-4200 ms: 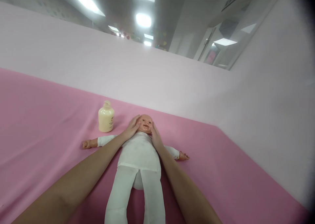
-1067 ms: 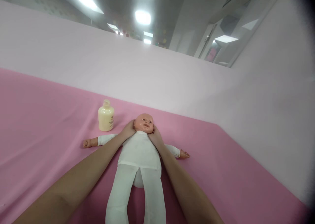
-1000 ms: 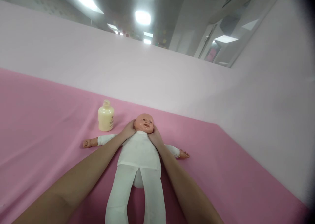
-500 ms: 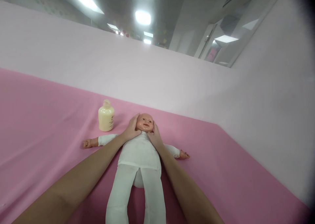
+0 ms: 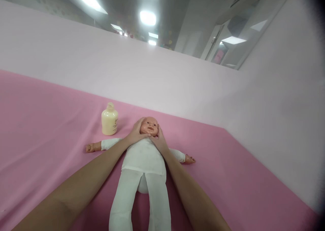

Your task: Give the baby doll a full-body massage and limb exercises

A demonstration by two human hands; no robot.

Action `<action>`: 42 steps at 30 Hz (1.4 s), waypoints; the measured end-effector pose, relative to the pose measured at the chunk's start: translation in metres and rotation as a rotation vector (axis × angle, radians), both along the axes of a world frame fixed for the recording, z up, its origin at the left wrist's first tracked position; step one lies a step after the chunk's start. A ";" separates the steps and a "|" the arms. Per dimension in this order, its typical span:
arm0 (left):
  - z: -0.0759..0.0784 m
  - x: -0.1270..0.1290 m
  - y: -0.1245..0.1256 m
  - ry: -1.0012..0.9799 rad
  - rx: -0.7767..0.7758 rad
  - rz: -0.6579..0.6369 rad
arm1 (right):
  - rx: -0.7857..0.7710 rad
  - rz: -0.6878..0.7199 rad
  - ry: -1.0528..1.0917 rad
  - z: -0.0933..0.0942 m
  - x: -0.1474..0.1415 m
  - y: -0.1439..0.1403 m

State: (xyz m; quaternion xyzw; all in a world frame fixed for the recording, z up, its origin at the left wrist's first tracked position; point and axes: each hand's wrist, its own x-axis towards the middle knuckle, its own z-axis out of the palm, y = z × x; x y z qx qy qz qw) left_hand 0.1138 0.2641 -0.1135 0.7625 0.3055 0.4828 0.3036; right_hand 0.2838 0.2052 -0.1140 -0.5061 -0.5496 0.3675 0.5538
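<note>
A baby doll (image 5: 146, 156) with a cloth body dressed in white lies on its back, face up, arms spread out to the sides. My left hand (image 5: 137, 133) cups the left side of its head (image 5: 149, 126), the thumb lying across under the chin. On the opposite side my right hand (image 5: 159, 139) presses against the cheek and neck, its thumb near the chin too. Between them the two hands hold the head; the fingertips behind it are hidden. The doll's feet are out of view below.
A pale yellow pump bottle (image 5: 110, 122) stands upright beyond the doll's left-side arm. Pink cloth (image 5: 208, 156) covers the surface, with folds at left. A white wall (image 5: 142, 78) rises behind and at the right, with a reflective pane (image 5: 167, 7) above.
My left thumb has slid inward to the right under the doll's chin, and the right thumb has shifted slightly left. The doll and the bottle have stayed put.
</note>
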 end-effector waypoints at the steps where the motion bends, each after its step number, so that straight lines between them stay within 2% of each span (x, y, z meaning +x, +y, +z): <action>1: -0.001 0.000 0.002 0.005 0.002 -0.008 | -0.024 -0.006 0.003 0.004 -0.001 -0.002; 5: -0.003 -0.001 0.007 0.023 0.052 -0.023 | -0.093 -0.011 -0.003 0.020 -0.004 -0.010; 8: -0.002 -0.002 0.006 0.025 0.031 -0.016 | -0.069 -0.043 -0.068 0.024 -0.003 -0.012; 13: 0.000 0.000 0.002 -0.033 -0.084 0.016 | -0.006 -0.095 -0.133 0.017 0.002 -0.006; 21: 0.003 0.000 0.001 -0.019 -0.073 0.028 | 0.032 -0.129 -0.076 0.010 0.005 0.000; 28: 0.001 0.000 0.000 -0.007 -0.031 0.016 | -0.012 -0.100 -0.123 0.015 0.001 -0.007; 35: 0.000 -0.001 -0.002 -0.013 -0.073 0.002 | -0.064 0.026 0.045 0.006 0.000 0.000; 39: 0.000 -0.003 0.000 -0.039 -0.090 -0.040 | -0.085 0.036 0.037 0.009 0.001 -0.002; 42: -0.002 -0.004 0.004 -0.065 -0.114 -0.067 | -0.078 -0.014 -0.030 0.014 0.001 -0.005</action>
